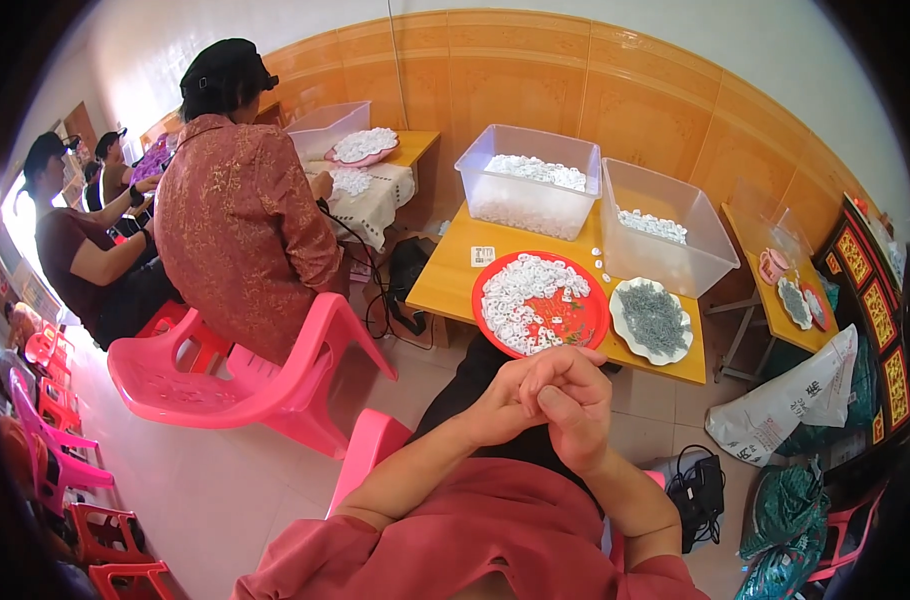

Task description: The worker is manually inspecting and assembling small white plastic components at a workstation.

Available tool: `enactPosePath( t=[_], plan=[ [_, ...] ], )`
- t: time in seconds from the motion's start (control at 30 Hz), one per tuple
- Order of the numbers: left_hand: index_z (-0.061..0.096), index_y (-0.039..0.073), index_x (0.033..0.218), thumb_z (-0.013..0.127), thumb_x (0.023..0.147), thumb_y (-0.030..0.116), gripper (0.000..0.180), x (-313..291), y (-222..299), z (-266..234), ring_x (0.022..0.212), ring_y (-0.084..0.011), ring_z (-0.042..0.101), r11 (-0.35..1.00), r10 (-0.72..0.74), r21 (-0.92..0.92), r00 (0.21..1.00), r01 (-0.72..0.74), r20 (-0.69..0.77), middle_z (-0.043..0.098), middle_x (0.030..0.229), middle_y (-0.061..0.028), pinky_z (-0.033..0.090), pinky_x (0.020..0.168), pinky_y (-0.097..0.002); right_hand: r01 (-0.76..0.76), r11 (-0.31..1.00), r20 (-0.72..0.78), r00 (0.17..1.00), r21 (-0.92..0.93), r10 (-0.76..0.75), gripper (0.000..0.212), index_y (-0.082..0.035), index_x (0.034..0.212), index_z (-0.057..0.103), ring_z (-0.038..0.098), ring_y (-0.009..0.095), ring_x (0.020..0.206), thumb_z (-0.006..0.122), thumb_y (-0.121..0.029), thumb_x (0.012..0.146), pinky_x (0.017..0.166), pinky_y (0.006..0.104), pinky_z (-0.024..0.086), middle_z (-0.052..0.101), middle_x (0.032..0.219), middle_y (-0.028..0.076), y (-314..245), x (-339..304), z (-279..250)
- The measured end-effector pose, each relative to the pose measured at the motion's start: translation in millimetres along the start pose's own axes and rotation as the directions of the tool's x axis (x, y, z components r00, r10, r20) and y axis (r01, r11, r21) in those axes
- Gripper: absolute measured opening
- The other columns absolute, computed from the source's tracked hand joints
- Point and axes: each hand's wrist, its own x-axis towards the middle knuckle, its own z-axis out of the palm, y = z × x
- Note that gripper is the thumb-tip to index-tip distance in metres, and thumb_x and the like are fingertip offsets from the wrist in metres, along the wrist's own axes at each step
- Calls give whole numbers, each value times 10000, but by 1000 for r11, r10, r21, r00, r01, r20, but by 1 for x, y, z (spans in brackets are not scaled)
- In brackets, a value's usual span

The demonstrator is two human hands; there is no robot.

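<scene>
My left hand [497,402] and my right hand [577,402] are pressed together above my lap, with their fingers curled against each other. Whatever lies between them, if anything, is hidden. Just beyond them on the yellow table is a red round tray [597,318] holding many small white plastic pieces [520,290]. To its right sits a white scalloped plate [672,350] heaped with small grey metal-looking parts [650,315].
Two clear plastic bins [530,213] [690,255] with white pieces stand at the table's back. A person in a patterned red shirt [240,220] works at the left, near a pink chair [230,385]. A white sack [775,405] and green bags [785,510] lie at right.
</scene>
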Motion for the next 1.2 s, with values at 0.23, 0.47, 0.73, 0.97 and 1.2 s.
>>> enactPosePath(
  t=[0.23, 0.47, 0.73, 0.97, 1.2],
  plan=[
    [549, 13, 1448, 810, 832, 165, 686, 8, 9, 0, 1251, -180, 601, 971, -48, -233, 996, 63, 71, 570, 1460, -164, 489, 1037, -309, -167, 934, 81, 986, 316, 148, 304, -12, 819, 601, 508, 65, 645, 527, -164, 1072, 603, 228, 397, 570, 713, -12, -2, 8, -17],
    [633, -20, 1304, 796, 935, 291, 508, 24, 17, 3, 576, -32, 467, 946, 324, 6, 942, -325, -84, 632, 841, 11, 312, 501, -205, -75, 997, -130, 989, 15, 76, 383, -25, 746, 577, 479, 47, 619, 498, -190, 1083, 554, 266, 365, 549, 684, -41, 25, -3, -12],
    [467, 35, 1525, 779, 888, 372, 785, 13, -4, -8, 1285, -230, 571, 980, -99, -180, 992, 84, -72, 534, 1505, -168, 472, 1046, -334, -354, 935, -4, 935, -27, 354, 559, -62, 625, 499, 483, 105, 568, 444, -321, 1118, 535, 269, 383, 529, 645, 39, -4, 19, -29],
    [538, 91, 1450, 659, 861, -74, 624, 22, -17, -45, 1285, -264, 594, 930, 57, -309, 908, -199, -414, 602, 1389, -127, 461, 1115, -413, 22, 996, -371, 927, -86, -52, 526, 41, 533, 602, 668, 253, 879, 468, -148, 1005, 835, 350, 518, 738, 1003, 257, -12, 36, -76],
    [645, 86, 1146, 645, 699, -143, 502, 22, -35, -65, 681, -132, 491, 827, -13, -536, 948, -169, -318, 512, 713, 37, 413, 839, -298, 97, 991, -485, 865, -92, -130, 508, 68, 520, 623, 664, 273, 1049, 484, -115, 974, 931, 396, 522, 720, 1172, 268, -10, 33, -122]
  ],
)
